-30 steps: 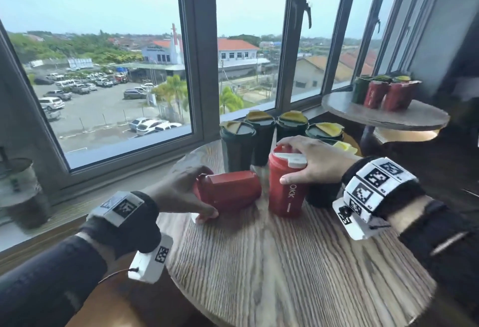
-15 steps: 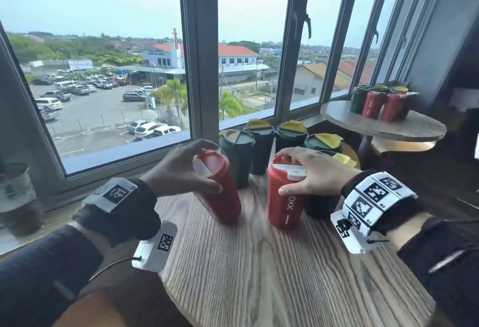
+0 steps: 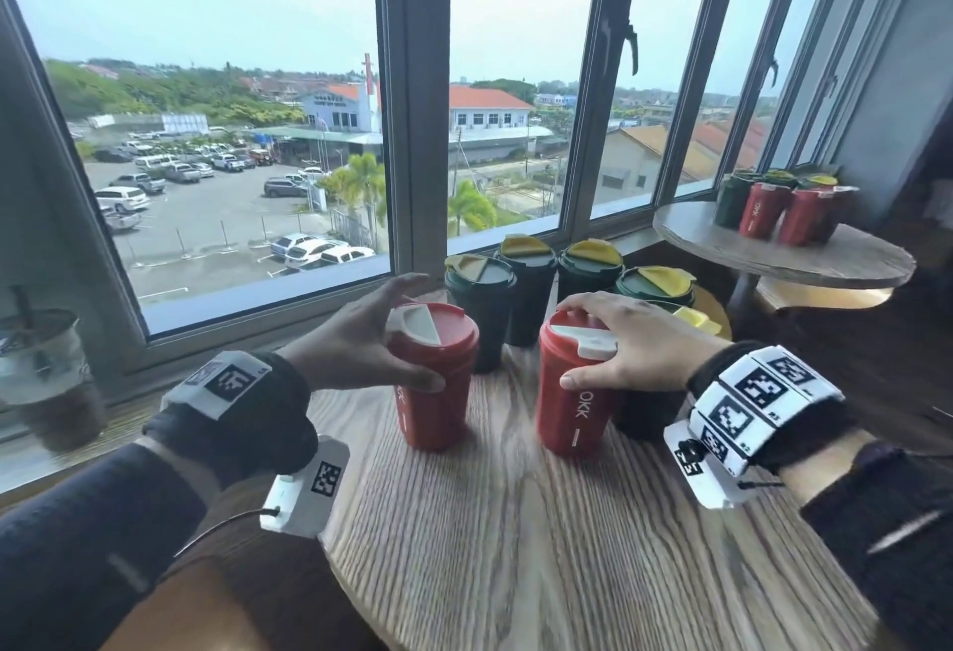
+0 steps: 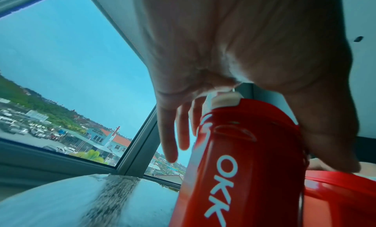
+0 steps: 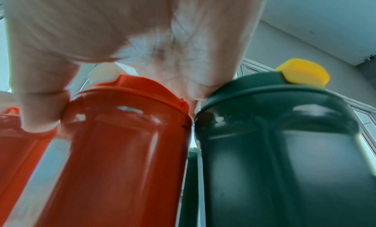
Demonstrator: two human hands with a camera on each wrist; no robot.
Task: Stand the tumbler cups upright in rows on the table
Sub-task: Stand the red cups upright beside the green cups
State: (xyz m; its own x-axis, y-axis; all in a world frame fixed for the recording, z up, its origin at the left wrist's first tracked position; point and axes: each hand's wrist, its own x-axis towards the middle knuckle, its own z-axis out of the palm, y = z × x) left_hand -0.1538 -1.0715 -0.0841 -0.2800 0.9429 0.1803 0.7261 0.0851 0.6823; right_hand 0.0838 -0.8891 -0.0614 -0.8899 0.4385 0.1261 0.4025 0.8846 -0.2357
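Left to right: left hand has the left red cup standing upright on the table, thumb hooked across the front under the lid, other fingers spread loose round the back at 12 o'clock. So it's more a steadying hold than a tight grip. Right hand sits over the right red cup, thumb pressed on its side, fingers draped on the lid. Green cups stand in a row at 12 to 1 o'clock, one touching the right red cup at 3. Looks like the setting-down step; next I'd guess letting go and nudging the two reds closer into line.
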